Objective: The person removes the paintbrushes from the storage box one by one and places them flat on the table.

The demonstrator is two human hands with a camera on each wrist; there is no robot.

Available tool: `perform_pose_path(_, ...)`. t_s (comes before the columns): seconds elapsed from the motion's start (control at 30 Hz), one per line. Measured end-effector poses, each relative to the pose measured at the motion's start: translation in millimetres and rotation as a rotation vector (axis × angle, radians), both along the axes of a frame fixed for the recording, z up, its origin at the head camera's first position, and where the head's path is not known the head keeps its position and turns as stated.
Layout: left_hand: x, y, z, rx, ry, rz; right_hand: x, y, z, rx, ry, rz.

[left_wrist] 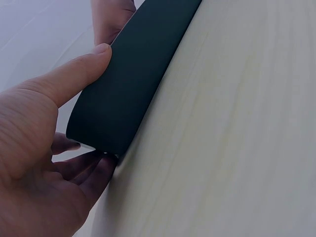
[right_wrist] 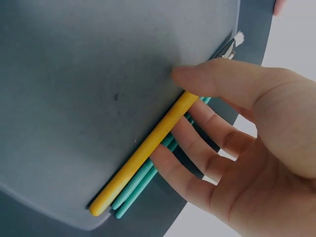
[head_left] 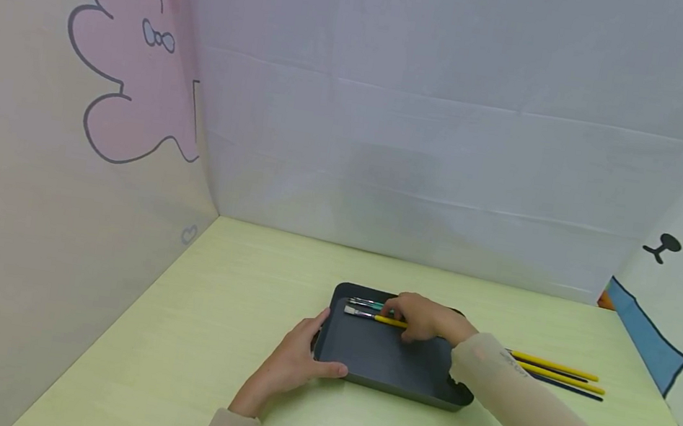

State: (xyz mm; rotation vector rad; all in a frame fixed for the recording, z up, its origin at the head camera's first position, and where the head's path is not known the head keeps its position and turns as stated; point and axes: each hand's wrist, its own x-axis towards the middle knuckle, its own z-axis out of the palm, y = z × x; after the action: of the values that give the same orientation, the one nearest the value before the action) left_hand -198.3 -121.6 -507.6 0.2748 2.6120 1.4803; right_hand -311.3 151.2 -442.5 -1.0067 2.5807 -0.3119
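Observation:
A dark grey rectangular tray (head_left: 386, 365) sits on the pale table. My left hand (head_left: 295, 356) grips its front left corner; in the left wrist view the thumb lies at the rim of the tray (left_wrist: 133, 79) and the fingers curl beneath its edge. Inside the tray, along the far side, lies a yellow paintbrush (right_wrist: 143, 153) with pale bristles pointing left. My right hand (head_left: 425, 316) reaches over it, thumb across the handle and fingertips against the other side. Two green paintbrushes (right_wrist: 133, 185) lie beside the yellow one, partly hidden by the fingers.
To the right of the tray, several yellow paintbrushes (head_left: 561, 378) and dark-handled brushes (head_left: 579, 390) lie on the table (head_left: 224, 298), partly behind my right sleeve (head_left: 525, 399). White sheets with cartoon bears (head_left: 132, 67) stand around the table's back and sides.

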Motion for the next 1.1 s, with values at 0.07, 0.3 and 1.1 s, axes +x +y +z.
perform_pose_path(0.07, 0.3, 0.1, -0.3, -0.001, -0.001, 0.0, -0.4, 0.5, -0.5, -0.002, 0.0, 0.0)
perform_pose_path(0.3, -0.4, 0.7, -1.5, -0.001, 0.002, 0.0, -2.1, 0.8, -1.5, 0.01, 0.032, -0.001)
perform_pose_path(1.1, -2.6, -0.6, -3.1, -0.008, 0.01, -0.008, -0.6, -2.8, -3.8, 0.034, 0.098, -0.042)
